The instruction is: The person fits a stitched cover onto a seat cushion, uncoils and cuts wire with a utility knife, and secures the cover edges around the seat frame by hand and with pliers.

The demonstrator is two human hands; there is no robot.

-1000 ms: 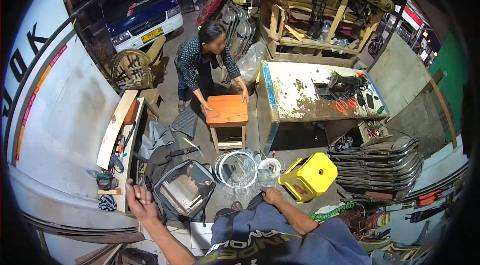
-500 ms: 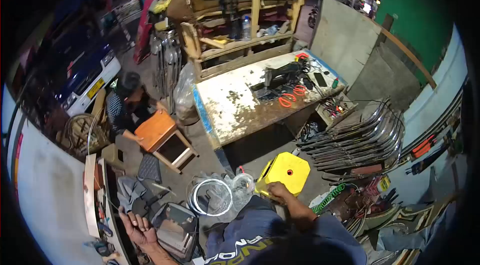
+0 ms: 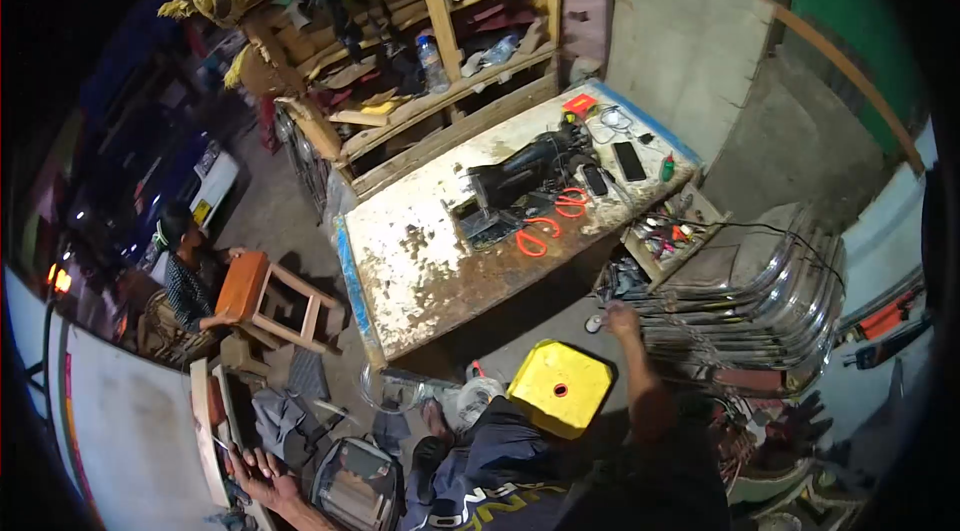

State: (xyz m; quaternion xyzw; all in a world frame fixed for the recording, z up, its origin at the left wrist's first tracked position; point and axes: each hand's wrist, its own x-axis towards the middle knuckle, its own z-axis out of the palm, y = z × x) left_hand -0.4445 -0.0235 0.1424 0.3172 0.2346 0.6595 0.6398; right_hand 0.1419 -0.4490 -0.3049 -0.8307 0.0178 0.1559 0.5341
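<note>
- Seemingly parted, our left hand's (image 3: 265, 479) fingers are beside the wooden board (image 3: 204, 421); we cannot tell whether they pinch anything.
- Our right hand (image 3: 622, 319), fingers too small to read, is near the chair frames (image 3: 735, 316), below the bench's (image 3: 400, 276) front edge.
- We see the yellow stool's (image 3: 575, 376) top before that edge, legs hidden.
- Beyond the bench's left edge, another person (image 3: 185, 276) grips an orange-topped stool (image 3: 242, 288).

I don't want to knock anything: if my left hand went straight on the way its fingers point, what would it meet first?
Most likely the long pale board, which lies ahead of your left hand in the picture. The depth between them is unclear from this single view.
</note>
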